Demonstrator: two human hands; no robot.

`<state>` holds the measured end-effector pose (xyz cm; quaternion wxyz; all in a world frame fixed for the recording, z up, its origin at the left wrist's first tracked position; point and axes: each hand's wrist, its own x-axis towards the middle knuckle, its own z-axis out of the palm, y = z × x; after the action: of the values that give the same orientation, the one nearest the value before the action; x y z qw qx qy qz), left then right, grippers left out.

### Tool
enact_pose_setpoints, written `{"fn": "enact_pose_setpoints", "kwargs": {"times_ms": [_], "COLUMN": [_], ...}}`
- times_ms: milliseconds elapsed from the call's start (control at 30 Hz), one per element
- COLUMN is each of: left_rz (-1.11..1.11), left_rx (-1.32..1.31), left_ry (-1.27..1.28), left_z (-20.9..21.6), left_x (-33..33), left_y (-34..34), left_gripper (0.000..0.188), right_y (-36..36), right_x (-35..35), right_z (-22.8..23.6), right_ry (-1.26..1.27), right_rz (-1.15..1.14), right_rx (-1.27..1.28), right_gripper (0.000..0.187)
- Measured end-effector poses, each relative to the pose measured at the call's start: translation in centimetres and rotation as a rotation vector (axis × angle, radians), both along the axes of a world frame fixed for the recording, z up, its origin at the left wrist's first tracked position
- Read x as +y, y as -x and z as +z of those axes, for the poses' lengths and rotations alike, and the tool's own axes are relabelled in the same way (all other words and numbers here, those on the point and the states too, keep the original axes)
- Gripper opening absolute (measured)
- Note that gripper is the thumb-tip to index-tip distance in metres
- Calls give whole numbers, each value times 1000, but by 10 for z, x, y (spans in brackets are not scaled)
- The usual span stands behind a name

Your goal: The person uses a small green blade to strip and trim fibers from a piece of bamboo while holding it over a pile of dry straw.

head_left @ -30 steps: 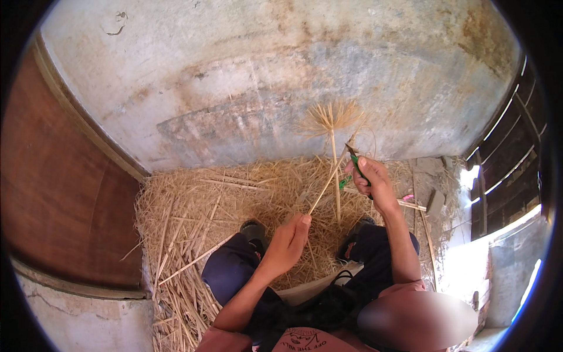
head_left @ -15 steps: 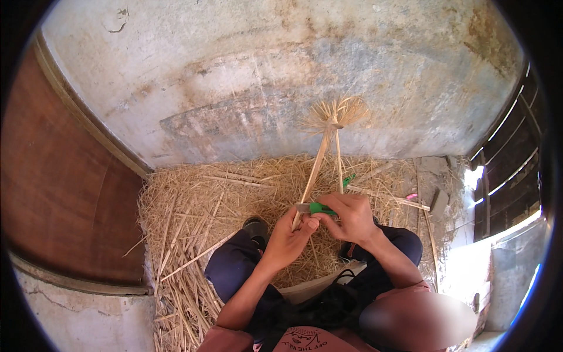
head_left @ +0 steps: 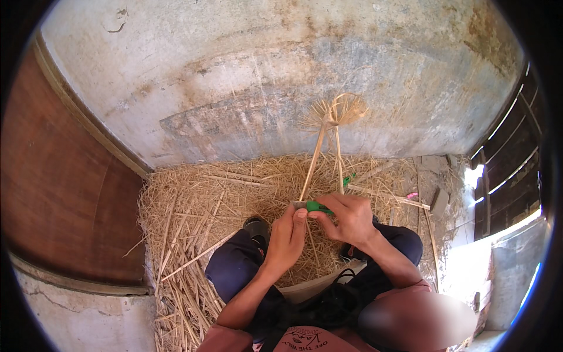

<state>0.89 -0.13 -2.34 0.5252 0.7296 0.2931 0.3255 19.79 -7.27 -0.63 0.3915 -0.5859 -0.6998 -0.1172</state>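
Note:
My left hand (head_left: 286,239) is closed around the lower end of a pale bamboo strip (head_left: 315,161), its thumb up beside the blade. My right hand (head_left: 352,218) grips a green-handled knife (head_left: 316,207), whose short broad blade lies across the strip right at my left fingers. The strip slants up and away toward the wall. Its far end meets the top of a thin upright stick (head_left: 339,157), where a fan of thin curled shavings (head_left: 350,110) spreads out. The stick's foot is hidden behind my right hand.
Straw-like shavings (head_left: 234,199) cover the floor, with a heap of long strips (head_left: 185,299) at the left. A stained wall (head_left: 264,76) stands ahead and a brown panel (head_left: 76,176) at the left. A grey block (head_left: 439,202) and a green scrap (head_left: 349,179) lie rightward.
My left hand has turned more upright, its thumb moving up beside the blade. The knife has shifted slightly left. The strip's lower end, which showed below the blade, is now hidden by my hand.

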Motion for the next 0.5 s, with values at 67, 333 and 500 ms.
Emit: {"fn": "enact_pose_setpoints", "kwargs": {"times_ms": [67, 333, 500], "left_rz": [24, 53, 38], "left_rx": [34, 94, 143], "left_ry": [-55, -134, -114], "left_z": [4, 6, 16], "left_x": [-1, -2, -13], "left_y": [-1, -1, -1], "left_gripper": [35, 30, 41], "right_y": [-1, -6, -32], "right_x": [1, 2, 6], "right_z": [0, 5, 11], "right_ry": [-28, -32, -56], "right_rz": [-4, -28, -168], "right_rx": [16, 8, 64], "right_gripper": [27, 27, 26]}}
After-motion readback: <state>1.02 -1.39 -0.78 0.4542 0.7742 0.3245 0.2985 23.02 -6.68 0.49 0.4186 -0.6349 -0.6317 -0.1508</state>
